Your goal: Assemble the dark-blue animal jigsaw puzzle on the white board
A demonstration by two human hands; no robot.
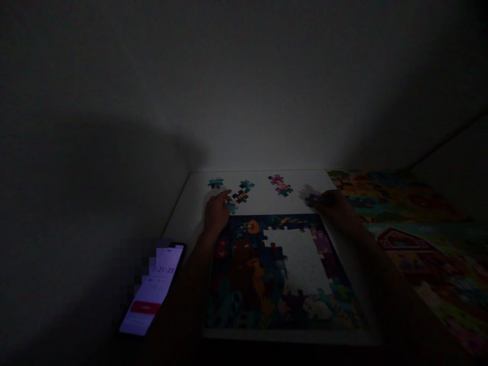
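Open tabletop (263,205) past puzzle (241,262) edge; right fingers (324,199) pinching 1 piece (312,199), left fingers (224,195) unclear

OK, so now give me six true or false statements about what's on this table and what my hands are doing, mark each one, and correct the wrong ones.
1. Your right hand holds a puzzle piece. True.
2. The phone lies to the right of the partly built puzzle. False: the phone lies to its left.
3. Your left hand is beside some loose pieces. True.
4. The partly built puzzle has no gap. False: a large gap shows the white surface.
5. The phone's screen is dark. False: it is lit.
6. Colourful printed pictures lie to the right of the white surface. True.
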